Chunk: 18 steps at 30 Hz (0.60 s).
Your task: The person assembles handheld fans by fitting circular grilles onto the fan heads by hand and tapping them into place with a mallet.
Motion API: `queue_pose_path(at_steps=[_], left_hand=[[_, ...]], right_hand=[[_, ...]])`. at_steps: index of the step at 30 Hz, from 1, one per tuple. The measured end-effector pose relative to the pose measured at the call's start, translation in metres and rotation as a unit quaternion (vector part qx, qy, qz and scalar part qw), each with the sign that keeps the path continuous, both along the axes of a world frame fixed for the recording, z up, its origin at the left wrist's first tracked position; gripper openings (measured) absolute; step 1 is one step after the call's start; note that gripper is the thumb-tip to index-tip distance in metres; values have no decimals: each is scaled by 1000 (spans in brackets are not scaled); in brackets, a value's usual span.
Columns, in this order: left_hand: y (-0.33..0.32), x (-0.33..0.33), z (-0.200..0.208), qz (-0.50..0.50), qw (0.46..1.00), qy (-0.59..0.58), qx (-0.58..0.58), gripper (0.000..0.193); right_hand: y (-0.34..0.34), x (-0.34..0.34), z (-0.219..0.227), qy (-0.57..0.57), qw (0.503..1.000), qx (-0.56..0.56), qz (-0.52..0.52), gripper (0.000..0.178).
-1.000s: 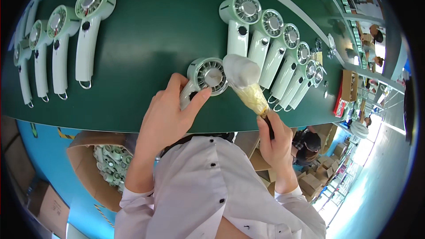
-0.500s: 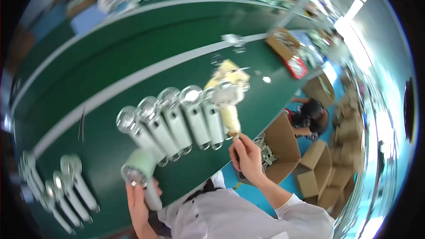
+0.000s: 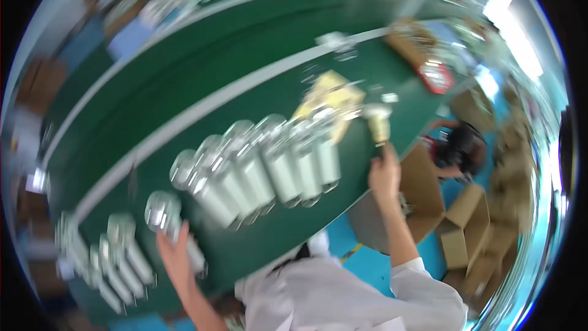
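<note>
My left hand (image 3: 174, 248) is closed about the neck of a pale green device with a round, shiny head (image 3: 163, 210); its long handle (image 3: 195, 255) points toward me, close to the green tabletop. Motion blur hides the exact finger contact. In my right hand (image 3: 384, 175), held upright over the table's right part, is a brush with pale yellow bristles and a whitish tip (image 3: 379, 124). Between my hands lies a slanting row of several similar round-headed devices (image 3: 251, 175), side by side, heads away from me.
More such devices (image 3: 125, 257) lie at the table's left. A yellow cloth (image 3: 331, 95) with small clear parts sits beyond the row. Open cardboard boxes (image 3: 422, 199) stand on the blue floor at right, near a crouching person (image 3: 462, 147). A pale rail (image 3: 214, 92) crosses the table.
My left hand has moved left with its device, now lower and apart from the row. My right hand has carried the brush away from the row to the right. The whole view has shifted.
</note>
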<state>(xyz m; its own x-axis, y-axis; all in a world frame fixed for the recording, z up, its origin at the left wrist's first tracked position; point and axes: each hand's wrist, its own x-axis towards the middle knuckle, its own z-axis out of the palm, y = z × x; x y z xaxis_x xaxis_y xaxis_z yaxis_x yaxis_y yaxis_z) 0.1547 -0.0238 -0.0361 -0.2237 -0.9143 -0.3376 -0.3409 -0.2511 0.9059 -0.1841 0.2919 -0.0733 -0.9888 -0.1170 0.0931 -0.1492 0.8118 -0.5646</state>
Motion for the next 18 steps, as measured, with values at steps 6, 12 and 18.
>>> queue_pose_path(at_steps=[6, 12, 18], left_hand=[[-10, -36, -12, -8, 981, -115, -155, 51], [-14, -58, -25, 1, 978, -137, -160, 51], [-10, -57, -7, -115, 888, -297, -332, 53]], right_hand=[[15, -43, -26, 227, 968, 59, 84, 37], [-8, -38, -22, 197, 973, 4, 124, 43], [-3, -8, 37, 153, 986, -10, 66, 46]])
